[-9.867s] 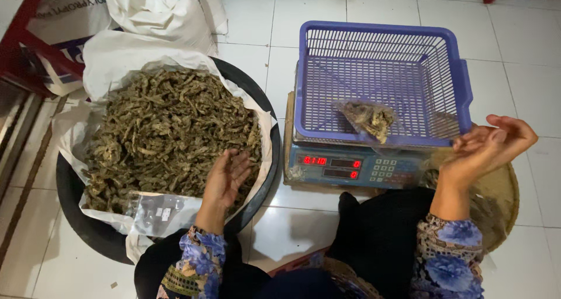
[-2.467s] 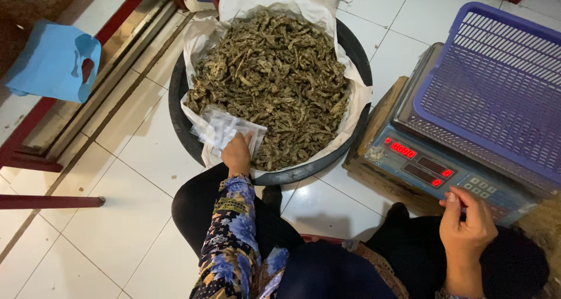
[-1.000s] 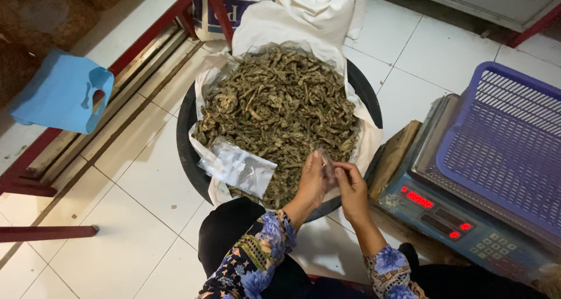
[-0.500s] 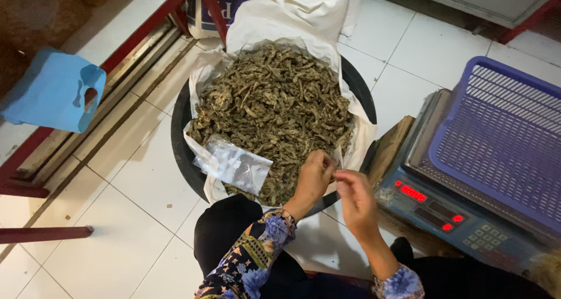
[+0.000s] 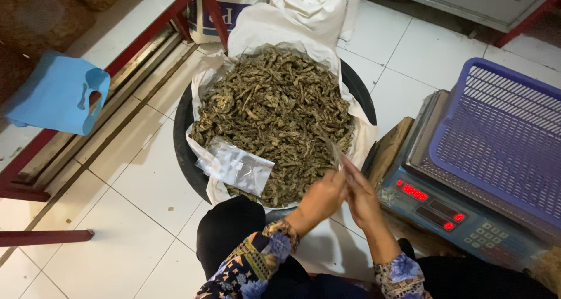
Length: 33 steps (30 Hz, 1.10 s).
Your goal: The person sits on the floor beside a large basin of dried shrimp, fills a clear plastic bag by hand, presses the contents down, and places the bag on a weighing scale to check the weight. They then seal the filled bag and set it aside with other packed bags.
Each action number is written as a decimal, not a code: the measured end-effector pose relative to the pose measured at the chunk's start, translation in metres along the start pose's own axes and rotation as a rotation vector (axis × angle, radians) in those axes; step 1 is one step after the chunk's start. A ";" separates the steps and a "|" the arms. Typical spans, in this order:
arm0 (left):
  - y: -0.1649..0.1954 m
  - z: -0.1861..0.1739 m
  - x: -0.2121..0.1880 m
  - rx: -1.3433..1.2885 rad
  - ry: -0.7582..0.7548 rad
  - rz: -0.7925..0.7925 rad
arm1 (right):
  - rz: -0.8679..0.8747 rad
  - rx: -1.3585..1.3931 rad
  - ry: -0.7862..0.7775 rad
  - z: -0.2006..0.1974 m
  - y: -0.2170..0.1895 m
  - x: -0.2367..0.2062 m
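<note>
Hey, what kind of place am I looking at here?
Probably a small food-packing or weighing spot on a tiled floor. A lined basin heaped with dried brown pieces, a digital scale carrying a purple basket, and both hands, left and right, working a small clear bag.

A rough, matt heap of dried brown-green strips (image 5: 274,118) lies on crinkled white plastic sheeting (image 5: 257,30) lining a round black basin (image 5: 182,153). On the heap's near edge rests a glossy clear plastic pouch (image 5: 236,166). Right of the basin, a perforated violet-blue plastic basket (image 5: 502,141) tops a smooth blue plastic scale (image 5: 444,217), on glossy white floor tiles (image 5: 117,234).
</note>
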<state>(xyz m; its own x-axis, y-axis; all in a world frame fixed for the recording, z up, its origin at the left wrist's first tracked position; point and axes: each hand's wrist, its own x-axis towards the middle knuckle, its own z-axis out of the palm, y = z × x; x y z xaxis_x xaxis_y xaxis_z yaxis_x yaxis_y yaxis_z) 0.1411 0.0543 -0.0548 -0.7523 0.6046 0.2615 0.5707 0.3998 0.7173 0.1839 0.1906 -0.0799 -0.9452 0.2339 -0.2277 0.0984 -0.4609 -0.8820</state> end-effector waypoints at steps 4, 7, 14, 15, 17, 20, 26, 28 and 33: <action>0.024 -0.015 -0.012 0.047 -0.024 0.133 | -0.090 -0.179 -0.053 -0.001 -0.010 -0.004; 0.030 -0.037 -0.009 0.033 -0.127 0.179 | -0.058 -0.401 -0.211 -0.002 -0.023 -0.012; -0.053 -0.096 0.025 -0.374 0.580 -0.327 | -0.011 -0.302 -0.344 0.014 -0.045 -0.039; -0.063 -0.088 0.028 -0.535 0.535 -0.432 | -0.056 -0.342 -0.395 0.019 -0.047 -0.042; -0.080 -0.068 0.033 -0.852 0.434 -0.632 | -0.116 -0.443 -0.456 0.028 -0.048 -0.049; -0.084 -0.024 0.025 -1.365 0.352 -0.404 | -0.234 -0.665 -0.485 0.041 -0.048 -0.055; -0.071 -0.005 0.019 -1.216 0.269 -0.226 | -0.562 -1.089 -0.447 0.056 -0.045 -0.061; -0.063 -0.011 0.019 -1.378 0.337 -0.316 | -0.623 -1.112 -0.414 0.057 -0.045 -0.059; -0.048 -0.032 0.018 -1.596 0.381 -0.487 | -0.519 -1.122 -0.426 0.055 -0.052 -0.050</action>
<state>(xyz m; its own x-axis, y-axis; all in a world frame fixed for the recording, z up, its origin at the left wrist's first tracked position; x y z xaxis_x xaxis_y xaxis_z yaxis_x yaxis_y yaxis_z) 0.0892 0.0240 -0.0639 -0.9092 0.3642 -0.2020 -0.4093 -0.6921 0.5945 0.2090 0.1559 -0.0004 -0.9546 -0.2151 0.2059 -0.2959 0.6091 -0.7358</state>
